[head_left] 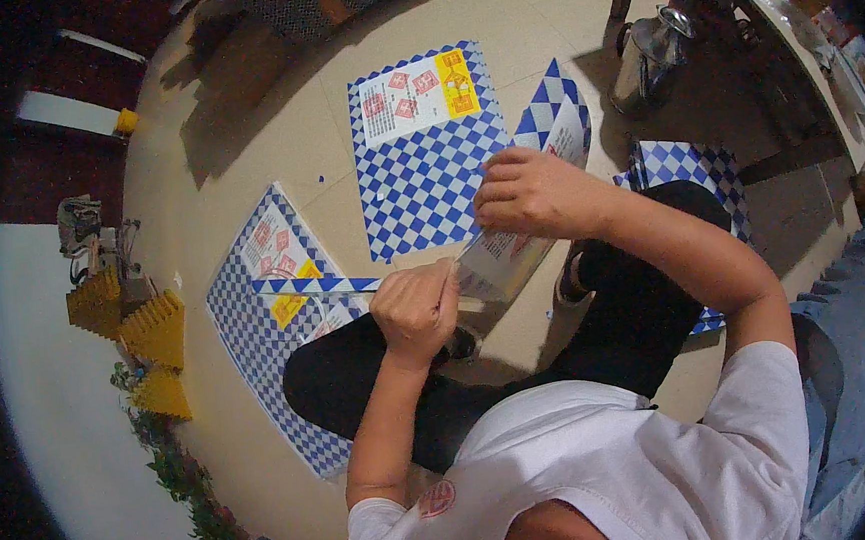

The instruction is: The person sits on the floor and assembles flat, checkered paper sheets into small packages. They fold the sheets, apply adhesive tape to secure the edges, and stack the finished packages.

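Observation:
My left hand (415, 311) is closed in a fist, with a narrow blue-and-white checkered strip (318, 286) sticking out to its left. Higher and to the right, my right hand (537, 192) grips the edge of a checkered printed sheet (512, 264) that stands tilted between my knees. One edge of this sheet runs between both hands; whether the strip is joined to it is hidden by my left fist. Flat on the floor just beyond lies another checkered sheet (427, 185) with a white and yellow printed panel.
A plastic-covered stack of checkered sheets (255, 312) lies left of my knee. More checkered sheets (686, 162) are by my right leg. A metal jug (649, 64) stands near a table (765, 6). Yellow ridged pieces (151, 330) and a leafy plant (181, 478) line the left side.

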